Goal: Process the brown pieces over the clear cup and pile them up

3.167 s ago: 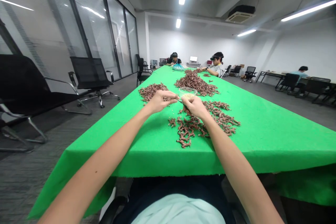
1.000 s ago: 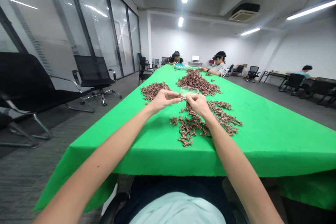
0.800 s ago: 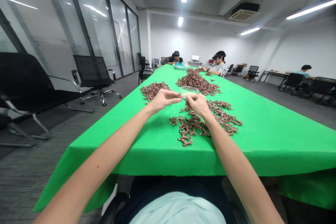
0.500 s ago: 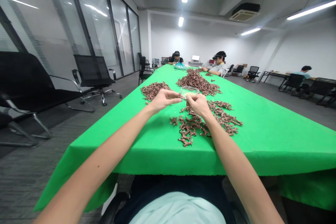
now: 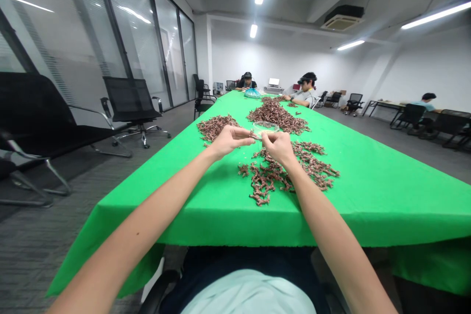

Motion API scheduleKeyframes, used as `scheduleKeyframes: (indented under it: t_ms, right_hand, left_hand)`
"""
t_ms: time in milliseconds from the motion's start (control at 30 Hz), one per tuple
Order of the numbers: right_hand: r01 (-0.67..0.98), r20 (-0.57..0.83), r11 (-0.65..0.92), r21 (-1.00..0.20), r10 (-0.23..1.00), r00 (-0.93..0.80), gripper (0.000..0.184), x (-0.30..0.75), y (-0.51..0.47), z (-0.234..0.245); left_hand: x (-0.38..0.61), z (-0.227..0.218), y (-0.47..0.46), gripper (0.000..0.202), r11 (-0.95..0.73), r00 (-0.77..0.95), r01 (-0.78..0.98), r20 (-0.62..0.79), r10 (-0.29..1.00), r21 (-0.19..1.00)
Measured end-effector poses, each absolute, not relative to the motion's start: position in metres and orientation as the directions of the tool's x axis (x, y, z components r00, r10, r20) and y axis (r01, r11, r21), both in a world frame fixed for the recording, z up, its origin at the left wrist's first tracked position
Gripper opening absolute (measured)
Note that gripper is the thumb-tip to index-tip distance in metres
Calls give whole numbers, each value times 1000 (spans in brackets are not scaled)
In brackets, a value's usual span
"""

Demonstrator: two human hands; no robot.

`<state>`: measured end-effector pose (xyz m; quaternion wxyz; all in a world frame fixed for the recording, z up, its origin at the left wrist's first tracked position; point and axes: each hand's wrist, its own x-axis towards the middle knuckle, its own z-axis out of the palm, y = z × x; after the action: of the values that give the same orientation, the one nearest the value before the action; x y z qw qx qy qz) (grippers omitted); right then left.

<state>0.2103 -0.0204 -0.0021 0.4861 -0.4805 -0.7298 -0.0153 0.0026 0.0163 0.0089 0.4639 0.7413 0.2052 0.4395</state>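
Head view: pinched a small brown piece point(image 5: 253, 134) btwn thumb & fingertips of L hand point(image 5: 228, 141), w/ grip closed down to approx the piece's own width. Gripped a thin tool point(image 5: 258, 138) in R hand point(image 5: 278, 147), thumb tight vs. bent fingers, w/ next to no gap. Couldn't tell exact type of tool: too small & mostly covered by fingers. Had tips of both hands v. near each other, w/ tool pointing across at the piece; couldn't tell if touching. Held all this above green tablecloth point(image 5: 375, 171), just this side of clear bowl point(image 5: 266, 122). Saw more brown pcs. in heaps: L heap point(image 5: 216, 125) just past L hand, far heap point(image 5: 278, 115) behind bowl, near heap point(image 5: 263, 189) spread below & beside R hand. Also spotted blue bag point(image 5: 252, 92) at far end, nr. seated co-worker point(image 5: 247, 81), plus 2nd person point(image 5: 306, 92) along R side.
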Motion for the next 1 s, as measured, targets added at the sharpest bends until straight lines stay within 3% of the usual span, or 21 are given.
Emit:
scheduleKeyframes:
  t_ms: [367,533,1000]
  right_hand:
    - [700,761,538,-470,648,12,48,211,-19,-6]
    - [764,790,503,-404,613,14,47,209,-21,-5]
    - [949,862,283,-138,505,-26,38,206,-24,-6]
  left_hand:
    - [5,8,19,48,-503,396,-111,502,769,857]
    - [5,6,20,54,-454,343,-87,455,822,887]
    - [10,6,14,46,-336,498,-210,396,771,918]
